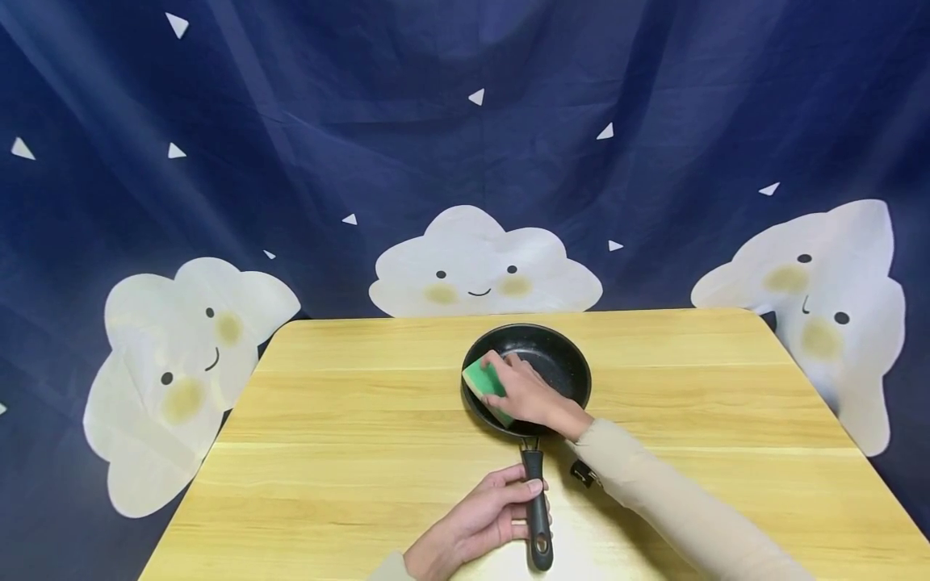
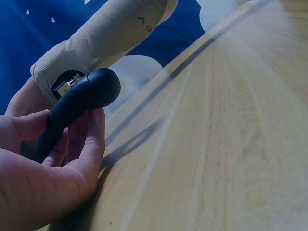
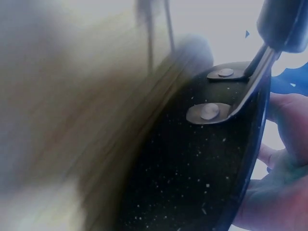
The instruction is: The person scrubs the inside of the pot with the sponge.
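Note:
A black frying pan (image 1: 559,363) is in the middle of the table in the head view, its handle (image 1: 538,524) pointing toward me. My left hand (image 1: 488,516) grips that handle, thumb on top and fingers around the far side. In the left wrist view the handle's rounded end (image 2: 98,89) rises above the left hand (image 2: 62,178). Inside the pan, my right hand (image 1: 526,391) holds a green sponge (image 1: 485,378) with a pale edge, at the left inner wall. The right wrist view shows the pan's speckled outside (image 3: 187,159) and part of the right hand (image 3: 284,168); the sponge is hidden there.
The pan is over a light wooden table (image 1: 349,452). A dark blue curtain (image 1: 407,105) with smiling white clouds (image 1: 479,250) hangs behind its far edge. A small black device (image 1: 584,473) sits under the right sleeve (image 1: 654,484), which crosses the table's right side.

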